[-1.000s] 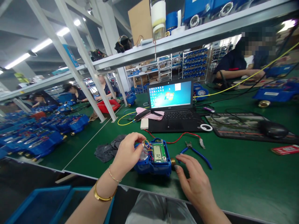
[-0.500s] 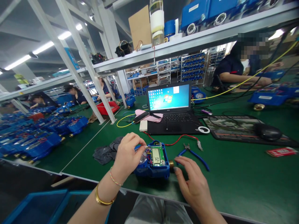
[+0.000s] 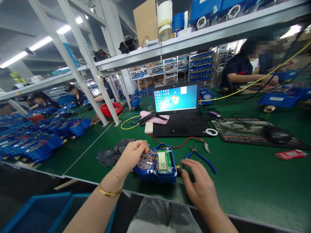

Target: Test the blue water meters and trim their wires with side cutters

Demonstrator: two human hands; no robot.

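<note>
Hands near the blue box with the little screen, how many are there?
2: the left hand by the round dial, the right hand beside the brass fitting. Neither is hidden.

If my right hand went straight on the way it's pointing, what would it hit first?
Most likely the brass fitting on the blue housing; your right hand is close beside it, perhaps touching, as depth is unclear.

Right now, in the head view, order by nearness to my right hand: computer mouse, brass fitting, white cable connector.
From your right hand:
1. Brass fitting: just left
2. White cable connector: straight ahead
3. Computer mouse: ahead, far right
</note>
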